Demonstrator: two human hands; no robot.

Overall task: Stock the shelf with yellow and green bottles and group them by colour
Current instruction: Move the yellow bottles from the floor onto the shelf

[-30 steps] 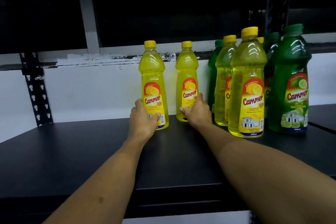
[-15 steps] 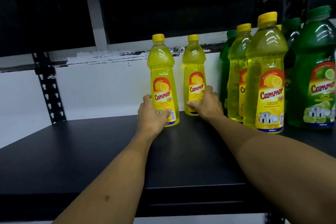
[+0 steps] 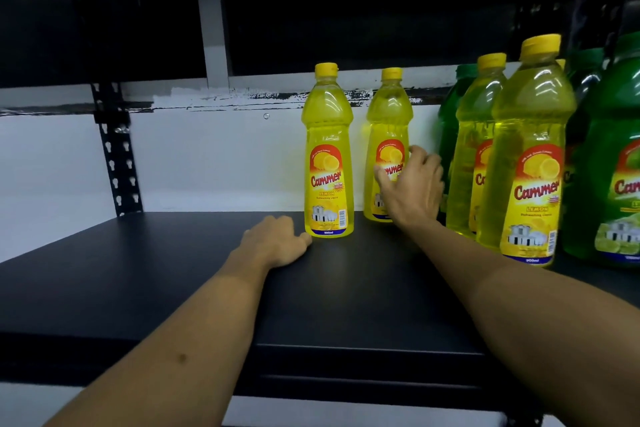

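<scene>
Both of my hands have let go since a moment ago. On the black shelf point(image 3: 145, 274) two yellow bottles stand apart at the back, and right of them a mixed cluster point(image 3: 530, 163) of yellow and green bottles waits, so I judge sorting barely begun. Left of that cluster, my right hand point(image 3: 414, 189) hovers open by the second yellow bottle point(image 3: 388, 135); my left hand point(image 3: 273, 241) rests loosely beside the first yellow bottle point(image 3: 329, 163).

Both arms extended forward. Left hand point(image 3: 275, 241) palm-down, fingers relaxed and flat. Right hand point(image 3: 414, 184) raised, fingers loosely spread, gripping nothing.
</scene>
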